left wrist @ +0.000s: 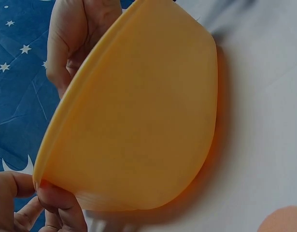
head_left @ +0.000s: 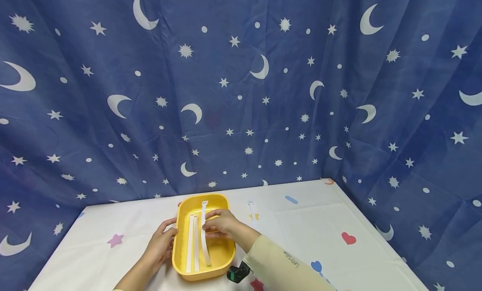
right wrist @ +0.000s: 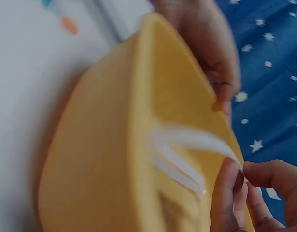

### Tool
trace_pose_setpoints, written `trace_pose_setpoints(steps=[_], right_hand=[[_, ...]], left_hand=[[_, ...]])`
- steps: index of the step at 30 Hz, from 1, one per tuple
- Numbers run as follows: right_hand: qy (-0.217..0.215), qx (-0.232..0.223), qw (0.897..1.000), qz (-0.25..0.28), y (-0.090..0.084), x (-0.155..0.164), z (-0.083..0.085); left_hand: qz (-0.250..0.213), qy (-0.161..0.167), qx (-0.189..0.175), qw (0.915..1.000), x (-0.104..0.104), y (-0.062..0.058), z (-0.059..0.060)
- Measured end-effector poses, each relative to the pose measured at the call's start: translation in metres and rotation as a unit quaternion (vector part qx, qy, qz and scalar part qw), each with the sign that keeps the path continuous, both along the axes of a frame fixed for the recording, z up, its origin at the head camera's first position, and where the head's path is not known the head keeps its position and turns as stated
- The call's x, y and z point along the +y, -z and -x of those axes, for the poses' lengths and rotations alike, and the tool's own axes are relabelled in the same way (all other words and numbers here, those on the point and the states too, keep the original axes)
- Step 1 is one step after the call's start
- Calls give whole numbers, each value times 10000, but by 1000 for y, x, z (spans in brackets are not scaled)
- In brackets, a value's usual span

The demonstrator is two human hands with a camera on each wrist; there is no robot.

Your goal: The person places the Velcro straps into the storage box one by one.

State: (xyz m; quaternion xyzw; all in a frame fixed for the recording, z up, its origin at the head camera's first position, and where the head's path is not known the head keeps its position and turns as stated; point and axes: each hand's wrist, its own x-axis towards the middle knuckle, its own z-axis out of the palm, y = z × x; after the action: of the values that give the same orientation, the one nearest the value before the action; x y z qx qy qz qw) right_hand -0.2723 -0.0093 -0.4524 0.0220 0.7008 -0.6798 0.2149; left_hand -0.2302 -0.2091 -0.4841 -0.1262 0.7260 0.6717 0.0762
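The yellow tray (head_left: 203, 240) sits low in the centre of the head view, on the white counter (head_left: 339, 215) with its coloured shapes. Two white strips (head_left: 192, 247) lie side by side along its floor, and a third strip (head_left: 205, 238) runs beside them, its upper end near the tray's far rim.

The likeliest slip, as I judge it, lies with that third strip. It is thin and light, and held only between fingertips, so a small tug or a loosened pinch could let it curl, twist or land across the two already lying flat and knock them out of line. The tray is also light; if the steadying hand presses unevenly on the rim, the tray could skid on the smooth cloth or tip, and the loose strips would slide. One more strip (head_left: 251, 209) lies on the counter just right of the tray, apart from the others.

The right hand (head_left: 220, 224) reaches in from the lower right, wrist over the tray's right wall, fingers curled down; its grip pinches the third strip, as the right wrist view shows at lower right, thumb and fingertips (right wrist: 230, 186) closed on the white end. The left hand (head_left: 162, 240) lies at the tray's left wall, its grip holding the rim with thumb and fingers (left wrist: 59, 200) either side.
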Motion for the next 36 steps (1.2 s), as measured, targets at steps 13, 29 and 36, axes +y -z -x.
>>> trace_pose_setpoints(steps=[13,29,36], right_hand=[[94,232,9989,-405,13,-13,-6],[118,91,9989,-436,20,-15,-3],[264,160,9983,-502,24,-18,-2]], left_hand=[[-32,-2,-18,10000,0,-1,-1],[-56,18,-25,10000,0,0,0],[-43,16,-19,10000,-1,1,0]])
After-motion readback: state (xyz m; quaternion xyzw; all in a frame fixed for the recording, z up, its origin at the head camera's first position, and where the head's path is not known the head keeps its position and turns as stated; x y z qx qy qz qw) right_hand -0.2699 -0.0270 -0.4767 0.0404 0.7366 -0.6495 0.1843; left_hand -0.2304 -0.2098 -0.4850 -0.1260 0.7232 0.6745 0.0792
